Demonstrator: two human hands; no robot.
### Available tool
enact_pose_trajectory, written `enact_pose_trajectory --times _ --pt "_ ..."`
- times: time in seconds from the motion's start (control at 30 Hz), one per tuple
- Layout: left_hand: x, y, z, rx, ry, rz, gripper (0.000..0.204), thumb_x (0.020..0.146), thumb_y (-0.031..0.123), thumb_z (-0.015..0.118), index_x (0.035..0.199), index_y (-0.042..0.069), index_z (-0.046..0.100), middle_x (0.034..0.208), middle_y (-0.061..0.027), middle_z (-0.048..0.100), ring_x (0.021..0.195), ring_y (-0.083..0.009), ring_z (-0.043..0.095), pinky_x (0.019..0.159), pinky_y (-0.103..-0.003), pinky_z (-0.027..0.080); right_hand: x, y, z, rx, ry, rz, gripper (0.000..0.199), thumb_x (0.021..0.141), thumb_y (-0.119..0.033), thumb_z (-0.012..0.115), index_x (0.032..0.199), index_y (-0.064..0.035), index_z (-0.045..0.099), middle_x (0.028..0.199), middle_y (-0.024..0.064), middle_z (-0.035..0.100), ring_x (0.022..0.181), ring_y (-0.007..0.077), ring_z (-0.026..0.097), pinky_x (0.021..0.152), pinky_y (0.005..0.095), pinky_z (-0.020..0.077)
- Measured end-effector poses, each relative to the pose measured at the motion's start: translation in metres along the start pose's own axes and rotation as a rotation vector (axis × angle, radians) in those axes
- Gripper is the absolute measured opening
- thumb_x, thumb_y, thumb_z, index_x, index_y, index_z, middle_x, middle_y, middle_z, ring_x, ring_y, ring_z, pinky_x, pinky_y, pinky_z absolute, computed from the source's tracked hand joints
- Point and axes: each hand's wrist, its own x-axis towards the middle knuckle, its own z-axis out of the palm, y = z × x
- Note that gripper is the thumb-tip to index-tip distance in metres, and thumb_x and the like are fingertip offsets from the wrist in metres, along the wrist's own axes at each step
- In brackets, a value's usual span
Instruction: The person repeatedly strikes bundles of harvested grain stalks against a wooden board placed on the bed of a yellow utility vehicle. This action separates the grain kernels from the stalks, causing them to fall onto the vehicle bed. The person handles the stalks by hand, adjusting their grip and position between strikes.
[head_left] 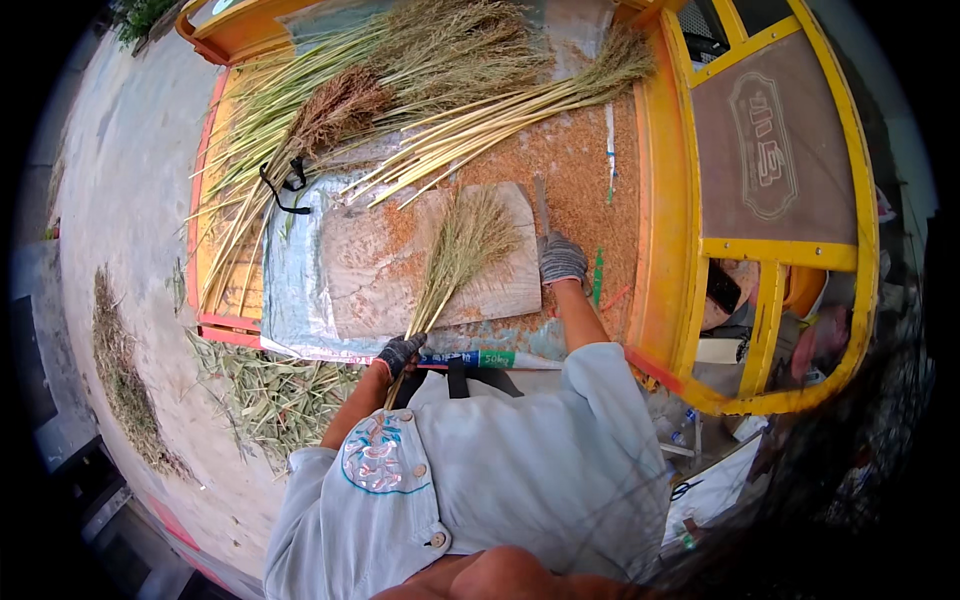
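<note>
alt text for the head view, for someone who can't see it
A gloved left hand holds a small bundle of grass stalks on a wooden board; the gloved right hand holds a blade upright beside it. More stalks lie behind on the orange cart bed.

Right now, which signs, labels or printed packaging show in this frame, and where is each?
Brown rectangular panel with oval emblem: upper right, inside the yellow frame.
Silvery woven sack sheet: under the wooden board, centre-left.
Blue-and-green printed strip: along the sack's near edge, beside the left hand.

Wooden board half covered by held stalk bundle; stalk heap blocks beyond; yellow rail walls right.
</note>
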Motion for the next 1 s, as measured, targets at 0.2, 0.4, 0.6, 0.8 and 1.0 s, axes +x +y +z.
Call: enact_pose_trajectory --times 0.2,0.4,0.6,0.8,1.0 --pt "0.006 -0.001 0.003 0.175 0.02 -0.021 0.032 0.079 0.034 0.067 0.066 0.007 0.055 0.05 -0.0049 0.051 0.037 -0.0147 0.044 0.037 -0.03 0.037 -0.116 -0.051 0.056 0.045 -0.109 -0.507 0.039 0.087 -0.044 0.044 0.089 -0.0074 0.058 0.077 0.0157 0.064 0.07 0.0327 0.062 0.065 0.0485 0.0461" --pt "0.006 0.002 -0.011 0.099 -0.108 0.011 0.031 0.081 0.038 0.065 0.078 0.01 0.053 0.051 -0.0007 0.047 0.04 -0.0106 0.042 0.037 -0.025 0.036 -0.111 -0.031 0.1 -0.043 -0.387 -0.282 0.037 0.087 -0.039 0.044 0.101 -0.0074 0.058 0.095 0.0184 0.064 0.087 0.034 0.062 0.079 0.0457 0.046" --pt "0.02 -0.021 -0.019 0.082 -0.173 -0.065 0.04 0.083 0.049 0.059 0.074 0.011 0.051 0.048 0.0004 0.041 0.038 -0.01 0.037 0.036 -0.024 0.031 -0.053 0.015 0.039 0.014 -0.137 0.056 0.039 0.088 -0.039 0.042 0.096 -0.0053 0.06 0.085 0.0213 0.064 0.082 0.0367 0.062 0.071 0.049 0.0469" --pt "0.009 -0.012 -0.011 0.165 -0.029 -0.028 0.041 0.081 0.047 0.063 0.07 0.01 0.051 0.05 -0.0021 0.046 0.039 -0.0123 0.041 0.036 -0.026 0.033 -0.115 -0.059 0.041 -0.087 -0.213 -0.516 0.036 0.088 -0.038 0.043 0.094 -0.007 0.061 0.078 0.017 0.065 0.075 0.0341 0.064 0.071 0.0472 0.0476" --pt "0.003 -0.02 -0.016 0.333 0.081 0.02 0.04 0.078 0.046 0.065 0.077 0.006 0.057 0.057 -0.0056 0.054 0.044 -0.0156 0.05 0.04 -0.029 0.042 -0.053 -0.01 0.097 -0.037 -0.031 -0.254 0.038 0.088 -0.038 0.042 0.095 -0.0074 0.063 0.092 0.0186 0.065 0.086 0.0344 0.063 0.073 0.0468 0.0483"
